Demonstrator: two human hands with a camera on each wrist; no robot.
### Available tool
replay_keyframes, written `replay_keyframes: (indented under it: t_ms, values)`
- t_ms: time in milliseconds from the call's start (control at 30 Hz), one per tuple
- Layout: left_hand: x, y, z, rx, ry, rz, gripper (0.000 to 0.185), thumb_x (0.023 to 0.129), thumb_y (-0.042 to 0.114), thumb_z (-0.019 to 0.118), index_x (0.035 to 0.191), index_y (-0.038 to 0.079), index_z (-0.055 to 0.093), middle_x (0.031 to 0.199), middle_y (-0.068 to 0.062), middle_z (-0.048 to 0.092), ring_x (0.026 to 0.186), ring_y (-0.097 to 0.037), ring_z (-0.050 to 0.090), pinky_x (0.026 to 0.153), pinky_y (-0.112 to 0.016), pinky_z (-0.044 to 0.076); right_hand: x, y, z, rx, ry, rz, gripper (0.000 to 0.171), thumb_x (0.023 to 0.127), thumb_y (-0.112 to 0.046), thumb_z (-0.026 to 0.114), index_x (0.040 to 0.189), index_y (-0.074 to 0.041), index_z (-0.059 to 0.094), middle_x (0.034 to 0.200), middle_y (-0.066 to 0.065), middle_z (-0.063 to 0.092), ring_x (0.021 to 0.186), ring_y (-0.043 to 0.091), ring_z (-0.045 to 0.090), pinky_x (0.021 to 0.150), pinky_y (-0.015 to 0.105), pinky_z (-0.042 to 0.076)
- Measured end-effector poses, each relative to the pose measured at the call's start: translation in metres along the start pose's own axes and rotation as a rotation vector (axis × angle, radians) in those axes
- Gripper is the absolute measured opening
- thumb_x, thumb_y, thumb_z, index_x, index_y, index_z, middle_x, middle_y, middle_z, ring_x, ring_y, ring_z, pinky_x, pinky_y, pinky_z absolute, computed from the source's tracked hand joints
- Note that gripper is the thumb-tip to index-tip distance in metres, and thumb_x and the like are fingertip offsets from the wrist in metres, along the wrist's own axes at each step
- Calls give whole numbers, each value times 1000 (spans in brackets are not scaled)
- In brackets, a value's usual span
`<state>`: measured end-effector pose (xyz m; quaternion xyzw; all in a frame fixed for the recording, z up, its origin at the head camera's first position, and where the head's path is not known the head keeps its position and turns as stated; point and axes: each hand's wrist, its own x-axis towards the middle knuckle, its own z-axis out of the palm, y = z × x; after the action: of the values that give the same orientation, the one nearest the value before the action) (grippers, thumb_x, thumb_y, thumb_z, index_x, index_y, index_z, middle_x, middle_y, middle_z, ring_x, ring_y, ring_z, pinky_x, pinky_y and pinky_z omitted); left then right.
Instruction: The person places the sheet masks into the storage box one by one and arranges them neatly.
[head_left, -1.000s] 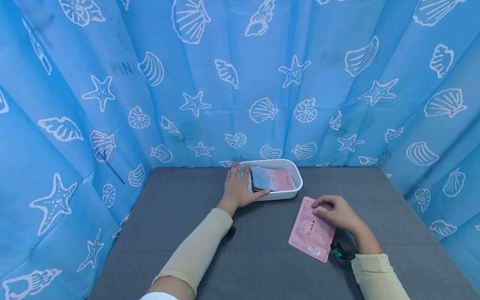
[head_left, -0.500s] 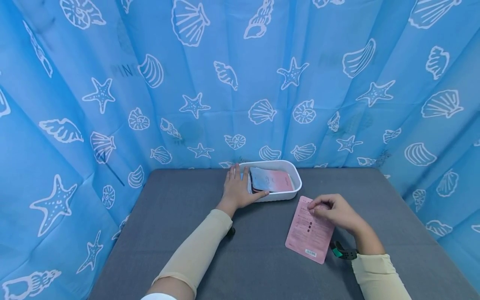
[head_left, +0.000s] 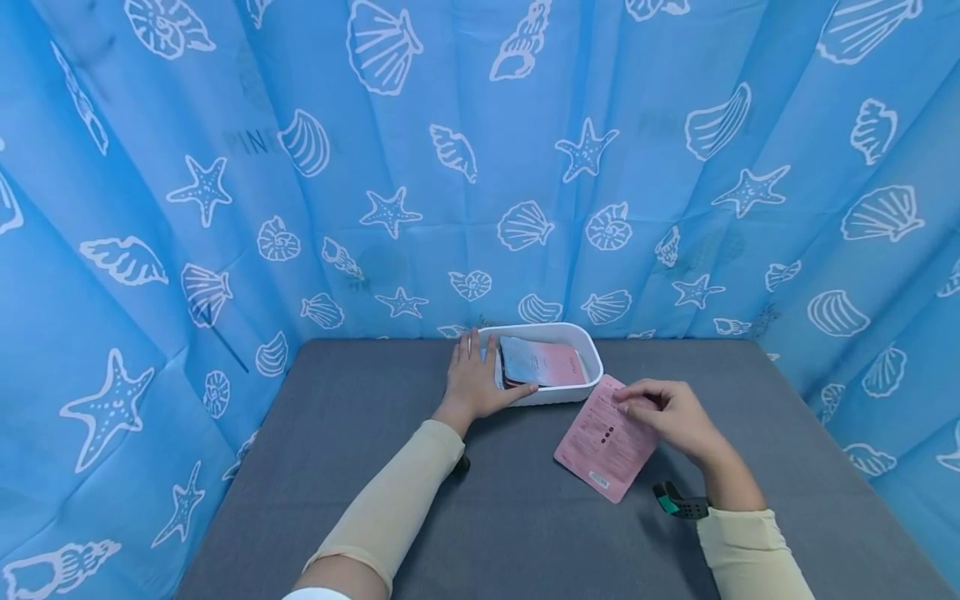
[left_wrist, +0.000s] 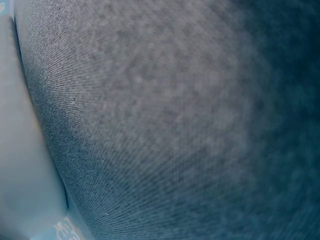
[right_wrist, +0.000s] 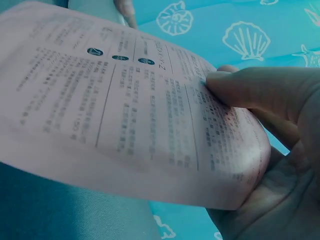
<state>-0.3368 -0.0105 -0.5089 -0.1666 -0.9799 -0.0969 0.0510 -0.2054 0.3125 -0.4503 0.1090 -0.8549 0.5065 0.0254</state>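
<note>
Our left hand (head_left: pixel 474 379) lies flat, fingers straight, against the white tray (head_left: pixel 592 353) holding stacked sachets (head_left: pixel 542 363). Our right hand (head_left: pixel 670 414) pinches the pink sachet (head_left: pixel 602 437) at its edge, just off the table (head_left: pixel 360 433). We judge it light, floppy, slick; best gripped at the edge seam.

Even, bright light, soft shadows; wrist views blurred, head view edge-warped.

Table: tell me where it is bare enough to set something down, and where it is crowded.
The table is bare on the left, between the curtain and the left hand, and along the near edge. The far right is bare too. It is crowded mid-back: tray, both hands, and the pink sachet pinched by the right hand.
</note>
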Motion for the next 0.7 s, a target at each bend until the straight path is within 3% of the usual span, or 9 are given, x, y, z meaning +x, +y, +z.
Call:
replay_keyframes:
  t_ms: [233, 367, 567, 700]
  values:
    - [1, -1, 0, -5, -15, -2, 131, 79, 102, 41, 172, 12, 16, 179, -20, 9, 166, -41, 8, 134, -56, 15, 2, -6, 3, 4, 97, -70, 22, 101, -7, 73, 120, 0, 78, 119, 22, 76, 95, 3, 67, 79, 18, 59]
    - [2, -2, 1, -9, -18, 1, 131, 79, 102, 41, 172, 12, 15, 179, -20, 8, 166, -41, 8, 134, -56, 15, 5, -7, 3, 23, 150, -77, 23, 101, -8, 73, 121, 1, 77, 116, 10, 79, 96, 1, 67, 78, 17, 58]
    - [2, -2, 2, 1, -15, 1, 131, 79, 102, 38, 172, 12, 15, 179, -21, 8, 166, -41, 8, 134, -56, 16, 10, -7, 4, 111, 269, -34, 31, 101, -11, 73, 128, 5, 73, 111, -18, 76, 98, 0, 66, 78, 15, 57]
    - [0, -1, 0, -2, -12, 2, 131, 79, 102, 40, 172, 12, 16, 179, -21, 10, 166, -42, 9, 133, -57, 17, 14, -8, 5, 239, 390, 33, 36, 100, -11, 75, 132, 7, 70, 109, -22, 75, 98, 0, 67, 79, 13, 58]
